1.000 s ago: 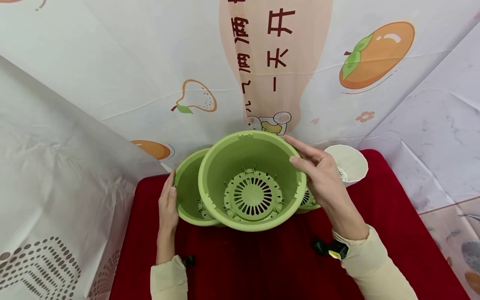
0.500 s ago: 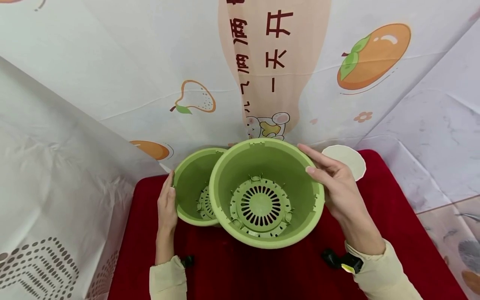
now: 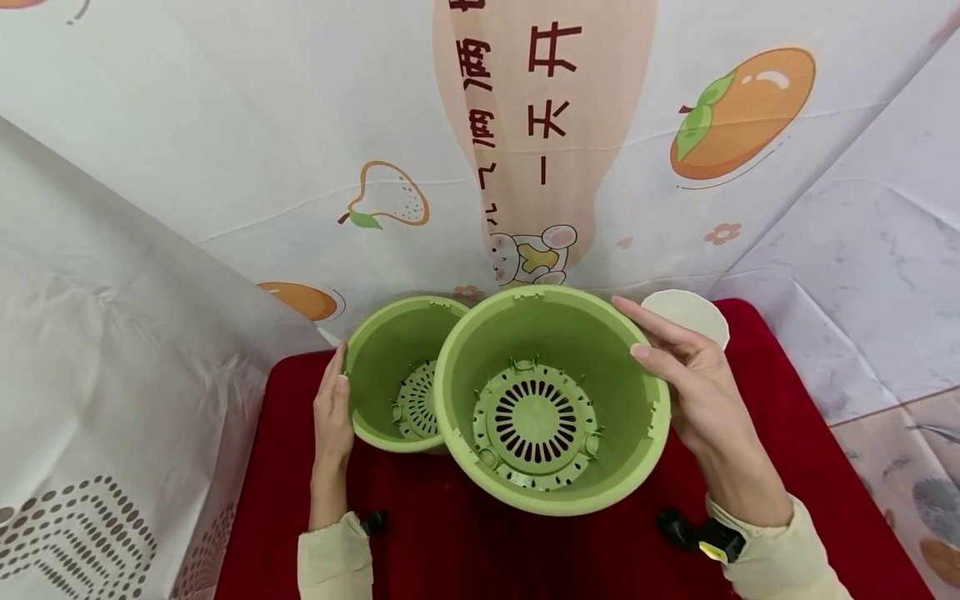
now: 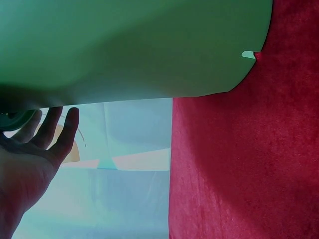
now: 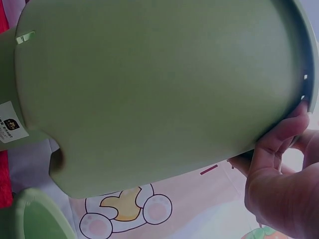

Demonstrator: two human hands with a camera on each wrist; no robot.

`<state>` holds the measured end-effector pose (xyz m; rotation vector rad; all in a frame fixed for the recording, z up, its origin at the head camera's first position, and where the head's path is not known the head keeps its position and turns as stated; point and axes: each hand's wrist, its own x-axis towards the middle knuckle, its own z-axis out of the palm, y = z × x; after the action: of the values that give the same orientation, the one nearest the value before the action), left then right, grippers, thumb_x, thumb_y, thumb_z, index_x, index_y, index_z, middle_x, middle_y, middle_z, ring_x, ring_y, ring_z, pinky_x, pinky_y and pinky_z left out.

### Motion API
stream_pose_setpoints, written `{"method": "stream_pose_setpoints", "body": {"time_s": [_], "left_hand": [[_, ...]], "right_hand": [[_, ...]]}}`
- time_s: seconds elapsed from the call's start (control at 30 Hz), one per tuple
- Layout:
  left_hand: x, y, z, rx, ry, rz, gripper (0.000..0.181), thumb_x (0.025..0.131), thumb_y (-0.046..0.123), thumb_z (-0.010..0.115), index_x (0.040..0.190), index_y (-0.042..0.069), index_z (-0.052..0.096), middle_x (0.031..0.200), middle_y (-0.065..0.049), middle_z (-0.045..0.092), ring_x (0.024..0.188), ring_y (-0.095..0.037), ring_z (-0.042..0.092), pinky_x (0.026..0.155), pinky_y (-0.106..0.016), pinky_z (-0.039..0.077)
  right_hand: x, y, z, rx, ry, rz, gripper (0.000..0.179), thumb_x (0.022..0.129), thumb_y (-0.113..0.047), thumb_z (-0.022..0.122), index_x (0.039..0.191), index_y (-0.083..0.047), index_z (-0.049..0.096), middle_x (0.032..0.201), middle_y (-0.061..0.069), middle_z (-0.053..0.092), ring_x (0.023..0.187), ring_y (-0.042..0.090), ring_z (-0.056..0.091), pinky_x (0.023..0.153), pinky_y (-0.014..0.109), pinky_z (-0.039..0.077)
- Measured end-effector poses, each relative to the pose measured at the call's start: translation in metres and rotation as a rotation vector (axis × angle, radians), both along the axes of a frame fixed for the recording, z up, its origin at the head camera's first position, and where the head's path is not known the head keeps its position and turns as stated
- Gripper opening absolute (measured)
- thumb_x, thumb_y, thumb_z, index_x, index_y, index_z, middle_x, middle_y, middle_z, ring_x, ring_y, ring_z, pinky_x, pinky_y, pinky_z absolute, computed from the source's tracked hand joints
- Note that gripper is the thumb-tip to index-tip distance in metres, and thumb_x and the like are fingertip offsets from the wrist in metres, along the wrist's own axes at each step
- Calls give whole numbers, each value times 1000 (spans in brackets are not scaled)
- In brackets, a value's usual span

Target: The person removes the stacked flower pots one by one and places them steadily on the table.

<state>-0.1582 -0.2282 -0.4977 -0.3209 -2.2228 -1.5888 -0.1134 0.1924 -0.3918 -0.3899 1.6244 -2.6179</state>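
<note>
My right hand grips the rim of a large green plastic flowerpot, thumb inside and fingers outside. The pot is raised and tilted, showing its slotted bottom. In the right wrist view its smooth outer wall fills most of the frame. A second green flowerpot stands behind and left, partly covered by the raised one. My left hand rests against its left side with fingers nearly straight. The left wrist view shows the left fingers by a green pot wall.
A white pot stands at the back right, partly behind my right hand. Another green rim shows low in the right wrist view. Red cloth covers the table. A printed white curtain hangs close behind.
My right hand has carried its flowerpot right and toward me, exposing more of the left pot. The green pot below it at right has gone out of sight. My left hand has hardly moved.
</note>
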Motion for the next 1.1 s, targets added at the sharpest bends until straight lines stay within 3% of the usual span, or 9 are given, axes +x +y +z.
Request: {"method": "stream_pose_setpoints", "body": {"time_s": [0.43, 0.77, 0.9, 1.1], "left_hand": [[0, 1, 0, -1, 6, 0, 45, 104, 0, 31, 146, -16, 33, 152, -30, 33, 142, -47, 26, 112, -18, 24], [0, 1, -2, -10, 13, 3, 45, 104, 1, 31, 146, -17, 33, 152, -30, 33, 141, -47, 26, 112, -18, 24], [0, 2, -1, -11, 9, 5, 45, 104, 1, 31, 146, -16, 33, 152, -30, 33, 142, -47, 26, 112, -18, 23], [1, 1, 0, -14, 6, 6, 45, 104, 0, 31, 146, -16, 33, 152, -30, 33, 142, -47, 26, 112, -18, 23]], "right_hand": [[8, 9, -7, -2, -10, -4, 46, 97, 13, 46, 143, 5, 50, 119, 13, 69, 93, 19, 72, 69, 35, 57], [11, 11, -24, 33, -37, 3, 48, 95, 14, 47, 142, 6, 49, 133, 9, 63, 111, 18, 67, 79, 38, 55], [12, 10, -31, 21, -64, 12, 48, 96, 13, 47, 143, 5, 50, 135, 9, 62, 112, 19, 66, 81, 38, 54], [15, 6, -40, 12, -85, -39, 46, 96, 13, 46, 140, 2, 54, 133, 11, 63, 112, 19, 66, 81, 35, 56]]}}
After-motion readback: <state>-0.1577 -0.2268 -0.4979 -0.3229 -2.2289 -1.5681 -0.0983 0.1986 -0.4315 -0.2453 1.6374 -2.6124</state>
